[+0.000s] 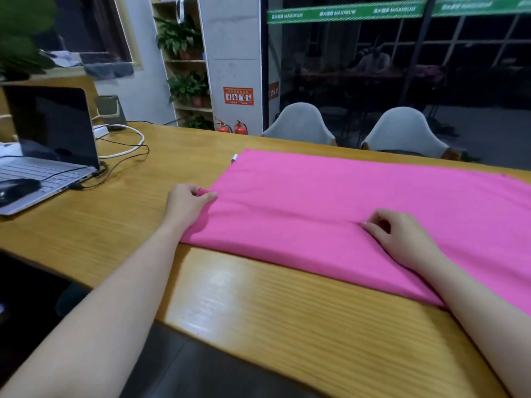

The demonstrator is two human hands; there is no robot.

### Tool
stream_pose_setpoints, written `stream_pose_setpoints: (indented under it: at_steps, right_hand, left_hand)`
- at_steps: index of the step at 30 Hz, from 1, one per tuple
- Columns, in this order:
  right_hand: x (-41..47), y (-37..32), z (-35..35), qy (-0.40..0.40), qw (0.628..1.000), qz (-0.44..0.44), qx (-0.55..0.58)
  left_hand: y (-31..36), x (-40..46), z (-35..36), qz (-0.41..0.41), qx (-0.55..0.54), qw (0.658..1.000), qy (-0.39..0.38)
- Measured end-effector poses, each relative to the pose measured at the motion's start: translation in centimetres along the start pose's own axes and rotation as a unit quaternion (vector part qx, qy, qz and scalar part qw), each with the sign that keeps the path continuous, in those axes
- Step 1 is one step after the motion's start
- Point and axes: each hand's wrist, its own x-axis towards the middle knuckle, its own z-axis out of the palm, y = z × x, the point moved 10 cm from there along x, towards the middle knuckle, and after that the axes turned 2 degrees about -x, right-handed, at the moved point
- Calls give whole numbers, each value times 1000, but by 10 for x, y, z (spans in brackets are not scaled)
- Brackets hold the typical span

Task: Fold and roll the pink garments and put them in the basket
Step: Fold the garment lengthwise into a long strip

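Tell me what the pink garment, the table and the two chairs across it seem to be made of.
Pink garment: soft matte woven or knit fabric, probably; it creases where the hands pinch it.
Table: wood or wood-look laminate, glossy; grain lines and glare show.
Two chairs: likely moulded plastic shells, smooth pale matte; they are dim and blurred.

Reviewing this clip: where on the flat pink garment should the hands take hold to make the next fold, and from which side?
Probably along the near folded edge of the flat pink fabric garment, coming from the person's side of the yellow wooden table. The left hand already pinches the left end and the right hand the raised crease mid-length, so both grips can lift that layer away together.
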Motion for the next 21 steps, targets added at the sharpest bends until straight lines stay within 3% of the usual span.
stream_pose_setpoints:
  at_steps: [13, 21]
  right_hand:
    - [-85, -30, -25, -4, 1000, 5, 14]
    - [-86, -65, -62, 52, 997, -60, -7]
  left_hand:
    - [-2, -81, -53, 8, 26, 999, 21]
    - [12, -84, -79, -4, 13, 999, 33]
